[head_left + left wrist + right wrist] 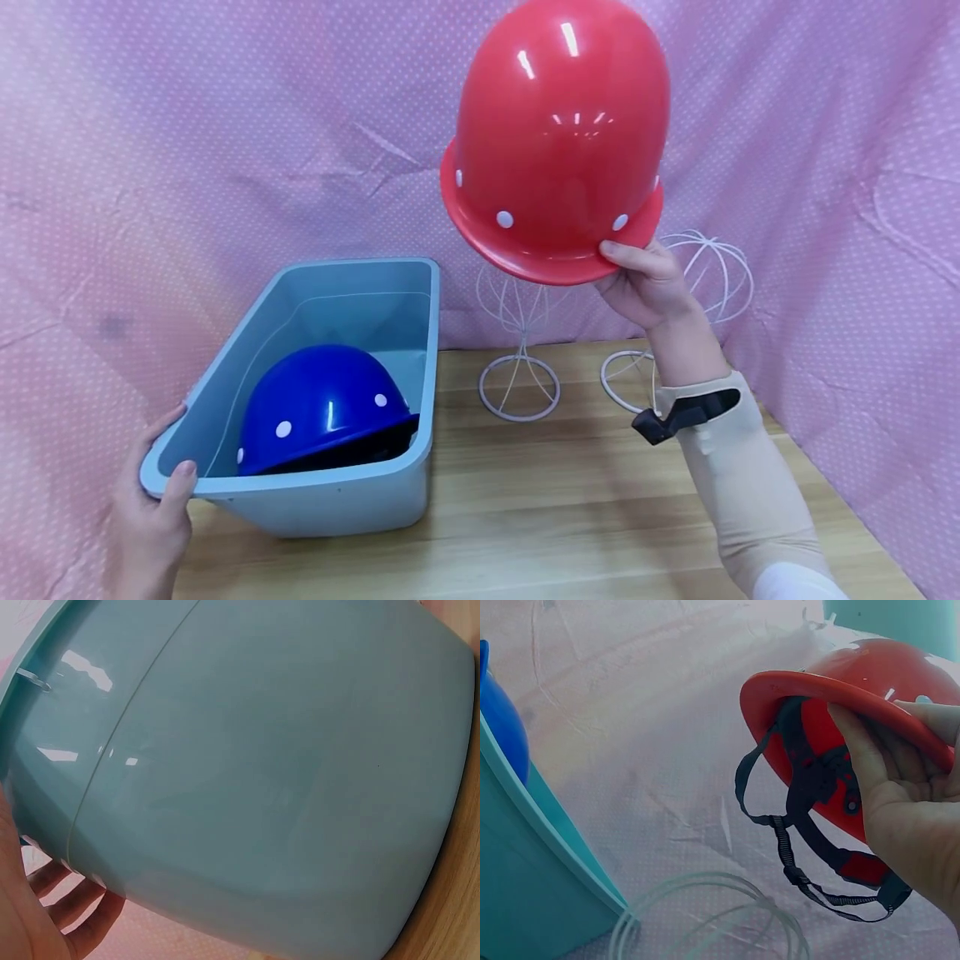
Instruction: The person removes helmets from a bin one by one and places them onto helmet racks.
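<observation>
A red hard hat [562, 142] is held up above the table, and my right hand [648, 279] pinches its rim with the thumb on the outside. In the right wrist view, a black harness and chin strap [784, 840] hang from the hat's underside. On the left, my left hand [157, 500] grips the near left corner of a light blue bin [345, 500], its thumb over the rim. Inside the bin lies a blue hard hat [322, 408], tilted, with white rivets. The left wrist view shows the bin's outer wall [285, 772] beside the curled fingers.
Behind the red hat, a white wire stand [520, 387] is on the wooden table [540, 500]. A second wire stand [708, 275] is partly hidden by my right arm. Pink dotted cloth [262, 125] hangs at the back and sides.
</observation>
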A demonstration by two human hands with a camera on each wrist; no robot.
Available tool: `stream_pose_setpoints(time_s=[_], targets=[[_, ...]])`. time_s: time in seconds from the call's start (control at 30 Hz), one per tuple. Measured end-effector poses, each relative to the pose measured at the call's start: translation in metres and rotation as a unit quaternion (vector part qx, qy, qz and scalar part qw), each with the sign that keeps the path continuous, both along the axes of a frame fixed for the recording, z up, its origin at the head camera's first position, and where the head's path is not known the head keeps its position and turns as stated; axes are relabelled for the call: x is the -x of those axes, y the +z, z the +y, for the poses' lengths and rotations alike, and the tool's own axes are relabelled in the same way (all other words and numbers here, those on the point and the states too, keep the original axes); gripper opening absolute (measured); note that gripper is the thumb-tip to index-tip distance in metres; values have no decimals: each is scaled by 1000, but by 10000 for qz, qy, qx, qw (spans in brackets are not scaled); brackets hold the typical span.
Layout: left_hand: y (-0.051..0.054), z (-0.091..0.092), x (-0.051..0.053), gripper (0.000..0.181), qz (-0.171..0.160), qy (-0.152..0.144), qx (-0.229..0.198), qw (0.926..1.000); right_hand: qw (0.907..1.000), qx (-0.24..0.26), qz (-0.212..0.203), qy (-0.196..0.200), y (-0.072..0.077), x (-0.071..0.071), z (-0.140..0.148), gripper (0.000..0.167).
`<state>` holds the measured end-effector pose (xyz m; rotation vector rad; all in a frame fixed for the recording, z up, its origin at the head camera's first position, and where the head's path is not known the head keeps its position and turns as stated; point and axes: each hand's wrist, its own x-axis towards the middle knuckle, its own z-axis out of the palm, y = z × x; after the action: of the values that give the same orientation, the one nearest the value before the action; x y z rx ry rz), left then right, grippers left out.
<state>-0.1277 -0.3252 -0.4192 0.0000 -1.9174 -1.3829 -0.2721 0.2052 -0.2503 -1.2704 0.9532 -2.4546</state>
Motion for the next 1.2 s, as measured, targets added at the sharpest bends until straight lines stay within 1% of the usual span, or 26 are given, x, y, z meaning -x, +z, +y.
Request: stream_pose_setpoints(time_s=[0.07, 0.13, 0.2, 0.33, 0.43, 0.53, 0.6, 0.7, 0.77, 0.9, 0.97, 1.03, 1.1, 1.2], targets=[[0, -1, 0, 59, -2, 2, -35, 10000, 9998, 168, 6, 66, -1, 1, 6, 36], [-1, -1, 1, 59, 35, 26, 64, 10000, 9993, 330, -32, 149, -1, 2, 13, 37], [-1, 0, 1, 60, 85, -45, -44, 9999, 9989, 425, -43, 213, -1, 1, 20, 38], [-2, 1, 2, 61, 141, -82, -158, 9997, 9987, 485, -19, 148, 0, 0, 34, 41], [-3, 3, 2, 61, 217, -59, -123, 9997, 9983, 567, -12, 114, 0, -2, 44, 42], [-3, 2, 5, 60, 397, -49, -74, 9992, 9980, 619, 35, 104, -1, -3, 54, 44], [-1, 2, 7, 62, 394, -68, -131, 9991, 9978, 648, 62, 94, -1, -2, 60, 44], [0, 1, 7, 62, 242, 23, -96, 9997, 9977, 667, 77, 99, -3, 0, 69, 44], [-1, 0, 3, 62, 9, 130, -32, 9999, 9980, 625, 82, 70, -6, 1, 74, 44], [-6, -1, -4, 60, -214, 269, 171, 9993, 9989, 455, 108, -36, -13, 0, 87, 45], [-8, -1, -5, 60, -281, 276, 160, 9991, 9989, 462, 113, -27, -14, 0, 94, 46], [-8, -1, -2, 60, -291, 258, 67, 9992, 9983, 564, 140, 39, -15, 0, 102, 47], [-6, -1, 2, 60, -158, 256, 41, 9995, 9975, 690, 151, 101, -15, 1, 109, 48], [-3, -1, 6, 61, 134, 159, -34, 9998, 9962, 859, 122, 103, -15, 3, 116, 48]])
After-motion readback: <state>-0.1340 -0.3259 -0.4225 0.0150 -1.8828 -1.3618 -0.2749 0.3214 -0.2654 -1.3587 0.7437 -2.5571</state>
